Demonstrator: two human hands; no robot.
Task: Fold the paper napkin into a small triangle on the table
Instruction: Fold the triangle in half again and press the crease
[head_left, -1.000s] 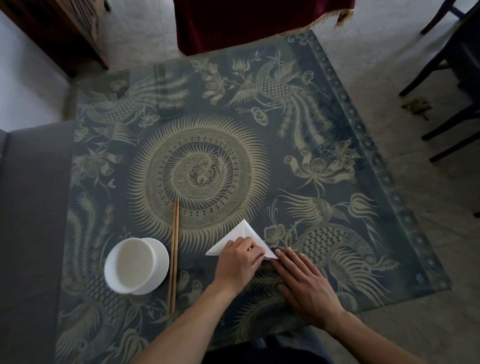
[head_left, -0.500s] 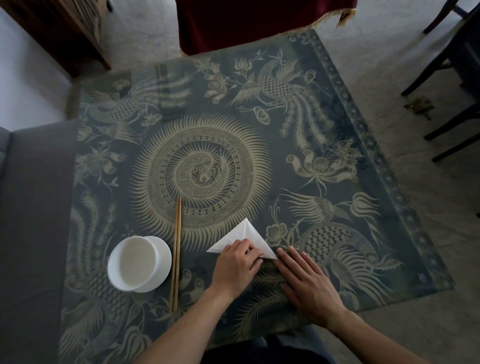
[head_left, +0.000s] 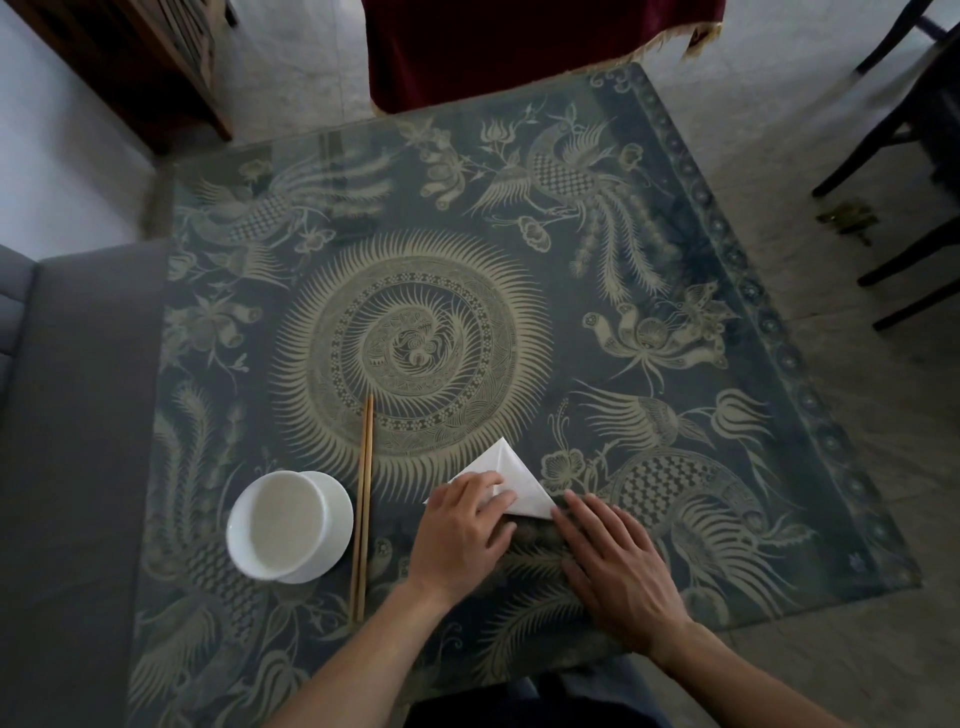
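From the head camera, the paper napkin (head_left: 511, 480) lies on the patterned bench (head_left: 649, 291) as a white triangle near the front edge. Its apex points away from the person; its long edge runs from lower left to lower right, tilted down toward the right. The left hand (head_left: 460, 535) presses flat on the napkin's left part, fingers bent and covering that corner. The right hand (head_left: 613, 564) lies open, palm down on the bench, its fingertips (head_left: 563, 514) touching the napkin's right corner. A white bowl (head_left: 285, 525) and chopsticks (head_left: 362, 506) sit to the left, chopsticks between bowl and napkin.
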